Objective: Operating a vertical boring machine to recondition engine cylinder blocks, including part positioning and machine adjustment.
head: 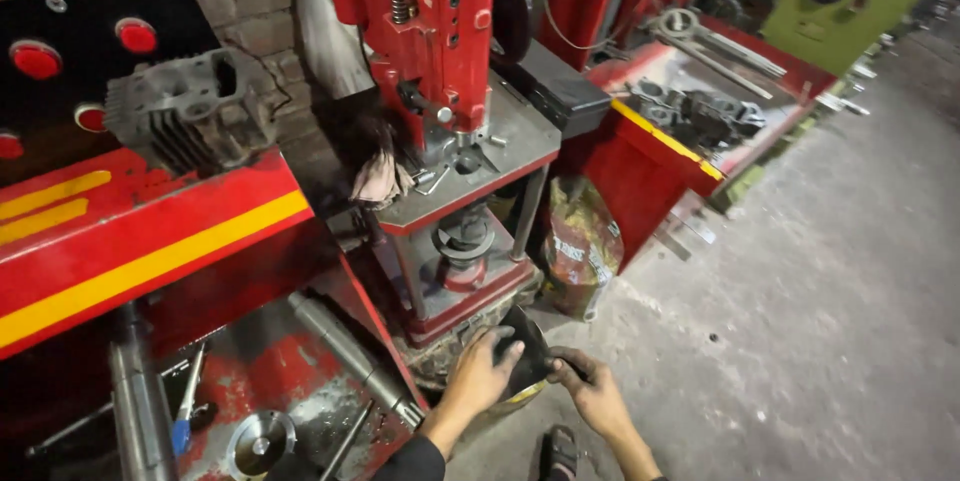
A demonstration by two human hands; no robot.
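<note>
A flat dark piece [524, 353], roughly wedge-shaped and black, is held low at the bottom centre of the view, just above the concrete floor [820, 311] and directly in front of the base of a red press machine [445, 61]. The left hand [478, 373] lies over the piece's left face, fingers spread and curled across its top edge, its grip closed on the piece; the forearm runs down into a dark sleeve at the frame edge. The right hand [594, 388] meets the piece's lower right edge with fingers bent round it, grip likewise closed on it, wrist angled down and to the right. A sandalled foot [558, 453] shows just below, between the two forearms. Behind the hands, a crumpled printed bag [580, 246] leans against the machine's base. To the left, a red desk with yellow stripes [150, 241] carries a grey finned cylinder head [185, 111]; beneath it, metal shafts [350, 351], a round steel disc [260, 441] and a blue-handled tool [185, 411] lie on a worn red tray. To the upper right, another red desk [660, 141] holds large spanners [715, 46] and dark engine parts [705, 116]. The piece's underside and lower end are hidden by the hands; its exact kind cannot be made out.
</note>
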